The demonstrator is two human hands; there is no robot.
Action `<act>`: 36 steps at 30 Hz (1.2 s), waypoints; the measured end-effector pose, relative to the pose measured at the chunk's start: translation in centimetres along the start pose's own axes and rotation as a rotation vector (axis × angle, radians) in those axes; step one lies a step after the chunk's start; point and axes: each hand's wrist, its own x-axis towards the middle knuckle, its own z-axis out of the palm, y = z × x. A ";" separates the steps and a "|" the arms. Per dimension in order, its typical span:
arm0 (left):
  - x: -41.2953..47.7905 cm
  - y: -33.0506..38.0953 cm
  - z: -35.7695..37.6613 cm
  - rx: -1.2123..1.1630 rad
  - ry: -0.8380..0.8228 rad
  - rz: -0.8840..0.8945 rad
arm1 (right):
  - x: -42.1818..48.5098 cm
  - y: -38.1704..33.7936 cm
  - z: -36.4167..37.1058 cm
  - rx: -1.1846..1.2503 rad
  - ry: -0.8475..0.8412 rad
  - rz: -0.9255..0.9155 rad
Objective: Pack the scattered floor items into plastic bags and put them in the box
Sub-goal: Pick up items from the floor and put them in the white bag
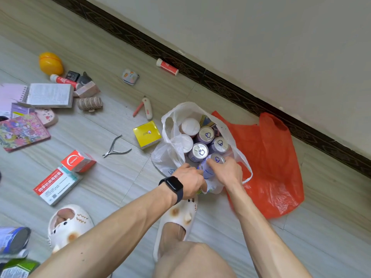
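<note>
Four pull-tab cans are counted in the head view, three standing in the white plastic bag [174,115] and a fourth, the purple can [209,164], tilted at its near edge.

- Hands: right hand [227,170] curls over the top of the purple can. Left hand [189,180], watch on its wrist, curls against the can's lower side where the plastic bunches. I judge that both hold the can.
- The bag sits open on the floor, near the wall edge, with two white-lidded tubs [190,125] also inside. A red plastic bag [278,167] lies flat beside it, partly under it.
- The box the task names is not in view.

Step in hand (judgement): loading cans into the first bag. The next move calls for seating this can upright beside the others, then reaching for the nearest loose items: the yellow box [147,134] touching the bag and the metal nippers [116,149] further left. Many items remain scattered toward the left edge of the floor.

Writing:
- Flat medicine box [57,185]: white Chinese characters on a red band, plus a small code square. I cannot read them surely.
- Red-and-white carton [78,160]: round emblem with a short word, too small to read.
- Yellow box: small emblem and print, illegible.
- White plastic bag: blue print, mostly hidden by the hands.
- Purple can: label blurred.
</note>
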 end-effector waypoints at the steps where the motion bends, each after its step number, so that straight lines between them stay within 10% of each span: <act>1: 0.1 0.1 0.0 -0.012 0.014 0.012 | 0.0 0.3 0.4 -0.021 -0.004 -0.052; 12: 1.0 -5.3 -2.8 0.060 0.663 -0.160 | 3.8 4.8 -4.3 -0.832 -0.125 -0.412; 17: 1.7 -10.3 -4.2 -0.037 0.278 -0.406 | 6.8 4.8 -7.2 -0.822 -0.035 -0.377; 24: 1.4 -10.5 -6.7 0.133 0.091 -0.284 | 5.8 0.5 -7.2 -0.839 -0.205 -0.307; 36: -19.2 -13.4 -13.4 0.088 0.160 -0.569 | -12.0 -14.8 -5.7 -0.187 -0.175 -1.106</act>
